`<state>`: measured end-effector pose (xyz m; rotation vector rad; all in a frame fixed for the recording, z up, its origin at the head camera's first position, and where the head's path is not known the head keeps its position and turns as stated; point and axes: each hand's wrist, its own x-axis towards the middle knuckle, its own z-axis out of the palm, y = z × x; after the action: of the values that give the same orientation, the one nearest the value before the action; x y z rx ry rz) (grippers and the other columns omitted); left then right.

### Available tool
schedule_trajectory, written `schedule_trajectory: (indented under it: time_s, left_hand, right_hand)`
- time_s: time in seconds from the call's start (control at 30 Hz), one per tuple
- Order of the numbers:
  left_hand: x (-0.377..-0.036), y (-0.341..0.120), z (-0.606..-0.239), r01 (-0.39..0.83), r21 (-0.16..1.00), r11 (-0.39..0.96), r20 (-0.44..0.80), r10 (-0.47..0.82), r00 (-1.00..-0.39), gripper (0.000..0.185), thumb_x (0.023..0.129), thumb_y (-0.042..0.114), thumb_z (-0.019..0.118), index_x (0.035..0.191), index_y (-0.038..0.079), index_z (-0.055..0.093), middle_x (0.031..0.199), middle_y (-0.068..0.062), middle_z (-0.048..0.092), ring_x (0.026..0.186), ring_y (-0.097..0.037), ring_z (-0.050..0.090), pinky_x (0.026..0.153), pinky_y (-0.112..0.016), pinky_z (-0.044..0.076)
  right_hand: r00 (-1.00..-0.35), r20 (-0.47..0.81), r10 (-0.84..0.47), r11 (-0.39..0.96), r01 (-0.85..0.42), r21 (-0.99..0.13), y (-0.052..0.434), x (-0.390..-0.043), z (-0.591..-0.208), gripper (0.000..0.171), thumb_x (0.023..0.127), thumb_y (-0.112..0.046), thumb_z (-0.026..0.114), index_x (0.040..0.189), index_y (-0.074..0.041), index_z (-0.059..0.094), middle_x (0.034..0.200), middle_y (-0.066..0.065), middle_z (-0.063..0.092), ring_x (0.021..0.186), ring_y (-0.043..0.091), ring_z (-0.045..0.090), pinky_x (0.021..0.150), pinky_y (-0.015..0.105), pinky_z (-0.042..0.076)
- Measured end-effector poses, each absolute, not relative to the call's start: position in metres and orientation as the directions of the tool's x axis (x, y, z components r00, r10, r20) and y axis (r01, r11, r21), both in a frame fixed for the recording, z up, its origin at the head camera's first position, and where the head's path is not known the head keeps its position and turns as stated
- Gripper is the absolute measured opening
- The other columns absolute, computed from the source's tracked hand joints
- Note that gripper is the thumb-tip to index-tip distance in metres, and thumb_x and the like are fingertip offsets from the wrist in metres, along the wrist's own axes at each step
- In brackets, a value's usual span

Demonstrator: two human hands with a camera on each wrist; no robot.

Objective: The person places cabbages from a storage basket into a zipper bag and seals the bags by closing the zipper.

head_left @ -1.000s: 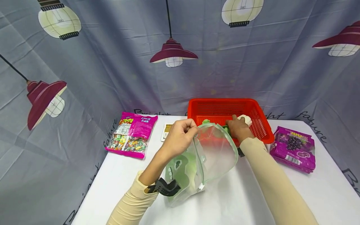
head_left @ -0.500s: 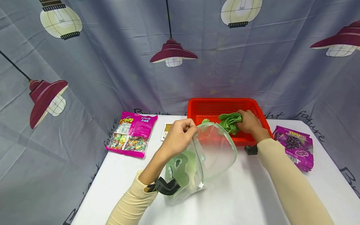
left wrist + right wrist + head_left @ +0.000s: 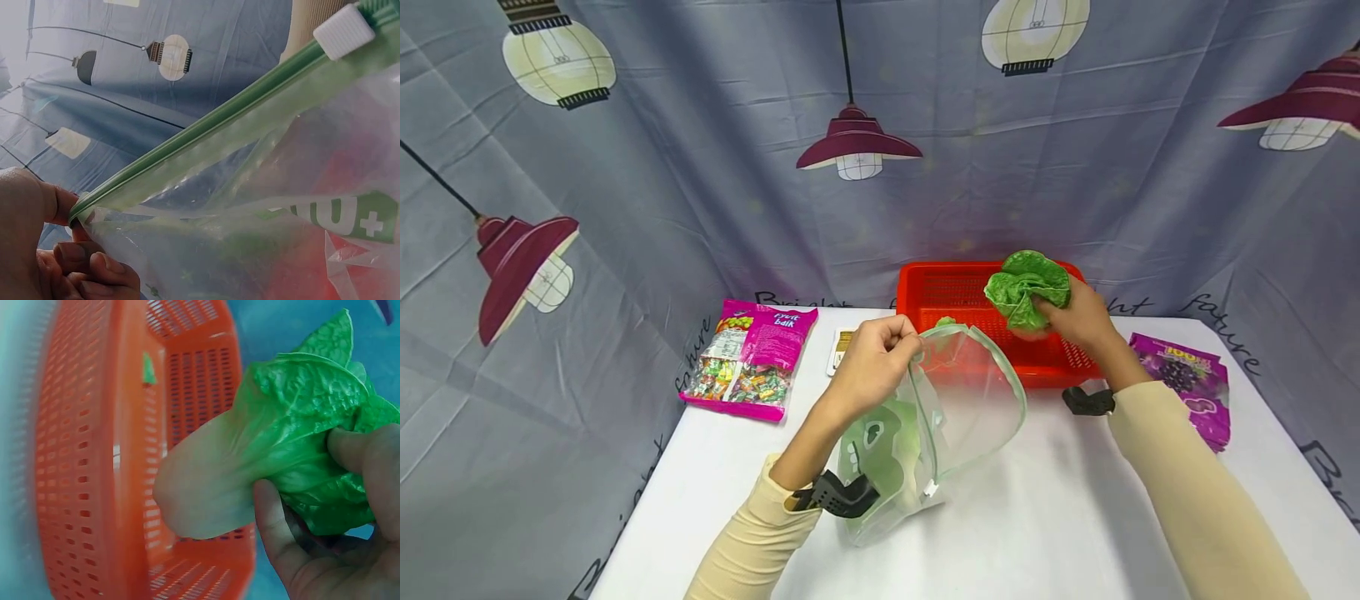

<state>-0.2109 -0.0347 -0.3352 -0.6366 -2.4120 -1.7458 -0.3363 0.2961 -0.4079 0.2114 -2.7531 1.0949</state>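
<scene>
My left hand pinches the upper corner of a clear zip bag with a green rim. The bag's mouth gapes toward the right. In the left wrist view, thumb and fingers grip the end of the bag's green zip strip, and a white slider sits farther along it. My right hand holds a bok choy above the red basket. The right wrist view shows the thumb and fingers around its green leaves, with the pale stem end pointing over the basket.
A pink candy bag lies on the white table at the left. A small card-like pack is partly behind my left hand. Purple grape packs lie right of the basket, partly covered by my right sleeve. A patterned curtain hangs behind.
My right hand has gone from reaching inside the basket to lifting the bok choy up out of it, toward the right. The left hand and the bag have stayed nearly still.
</scene>
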Motion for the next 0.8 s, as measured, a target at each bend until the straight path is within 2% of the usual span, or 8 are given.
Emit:
schedule_trajectory:
  time_s: [0.07,0.13,0.2,0.3,0.43,0.63,0.7,0.8]
  left_hand:
    - [-0.211,-0.034,-0.335,0.386,0.889,0.246,0.319,0.272,-0.908,0.024,0.089,0.008,0.056,0.066,0.009,0.049,0.054,0.002,0.033,0.051,-0.011,0.030,0.049,-0.027,0.027]
    - [-0.212,-0.033,-0.336,0.386,0.891,0.239,0.322,0.266,-0.908,0.024,0.088,0.008,0.056,0.066,0.009,0.049,0.054,0.002,0.033,0.051,-0.011,0.030,0.050,-0.027,0.027]
    - [-0.212,-0.032,-0.336,0.388,0.892,0.234,0.327,0.259,-0.909,0.024,0.088,0.008,0.056,0.065,0.009,0.049,0.054,0.002,0.033,0.051,-0.011,0.031,0.050,-0.027,0.027]
    - [-0.212,-0.031,-0.336,0.393,0.891,0.228,0.337,0.251,-0.908,0.024,0.087,0.007,0.055,0.064,0.009,0.049,0.054,0.002,0.034,0.051,-0.011,0.032,0.050,-0.027,0.028]
    - [-0.213,-0.030,-0.335,0.401,0.885,0.236,0.343,0.251,-0.905,0.023,0.087,0.007,0.054,0.064,0.009,0.049,0.053,0.001,0.035,0.051,-0.012,0.033,0.049,-0.027,0.028]
    - [-0.215,-0.031,-0.335,0.401,0.883,0.244,0.338,0.263,-0.904,0.022,0.088,0.009,0.052,0.066,0.009,0.051,0.053,0.000,0.035,0.050,-0.013,0.032,0.047,-0.027,0.027]
    - [-0.216,-0.032,-0.335,0.401,0.883,0.245,0.338,0.262,-0.904,0.022,0.087,0.009,0.053,0.066,0.009,0.051,0.052,0.000,0.035,0.050,-0.013,0.032,0.047,-0.027,0.028]
    - [-0.216,-0.032,-0.335,0.402,0.881,0.251,0.339,0.258,-0.905,0.022,0.087,0.010,0.053,0.065,0.009,0.052,0.052,0.000,0.036,0.051,-0.013,0.034,0.048,-0.027,0.029]
  right_hand:
    - [-0.976,0.207,-0.062,0.700,-0.190,-0.689,0.296,-0.332,-0.401,0.054,0.095,-0.028,0.062,0.137,0.002,0.045,0.123,0.033,0.055,0.113,0.050,0.052,0.092,0.062,0.041]
    - [-0.977,0.207,-0.058,0.674,-0.191,-0.713,0.296,-0.328,-0.394,0.055,0.096,-0.031,0.061,0.136,0.003,0.045,0.120,0.032,0.056,0.103,0.046,0.060,0.086,0.053,0.049]
    - [-0.979,0.198,-0.056,0.628,-0.189,-0.755,0.296,-0.323,-0.386,0.057,0.096,-0.033,0.060,0.138,0.002,0.043,0.119,0.032,0.057,0.089,0.037,0.067,0.076,0.041,0.055]
    - [-0.981,0.185,-0.059,0.561,-0.186,-0.806,0.296,-0.313,-0.372,0.058,0.097,-0.034,0.059,0.140,0.000,0.041,0.119,0.029,0.057,0.075,0.020,0.069,0.064,0.028,0.056]
    - [-0.972,0.230,-0.055,0.508,-0.226,-0.831,0.297,-0.297,-0.354,0.054,0.097,-0.030,0.060,0.140,-0.003,0.042,0.115,0.018,0.059,0.072,0.007,0.066,0.064,0.028,0.057]
    - [-0.956,0.290,-0.038,0.419,-0.279,-0.864,0.297,-0.274,-0.328,0.042,0.097,-0.019,0.062,0.132,-0.002,0.048,0.101,-0.008,0.063,0.074,0.008,0.068,0.065,0.031,0.057]
    - [-0.953,0.301,-0.041,0.390,-0.293,-0.873,0.297,-0.267,-0.321,0.037,0.096,-0.017,0.062,0.130,-0.004,0.050,0.099,-0.010,0.064,0.074,0.009,0.069,0.064,0.030,0.057]
    - [-0.944,0.325,-0.051,0.288,-0.325,-0.901,0.295,-0.258,-0.312,0.031,0.095,-0.010,0.063,0.125,-0.007,0.055,0.098,-0.006,0.066,0.073,0.011,0.069,0.062,0.029,0.056]
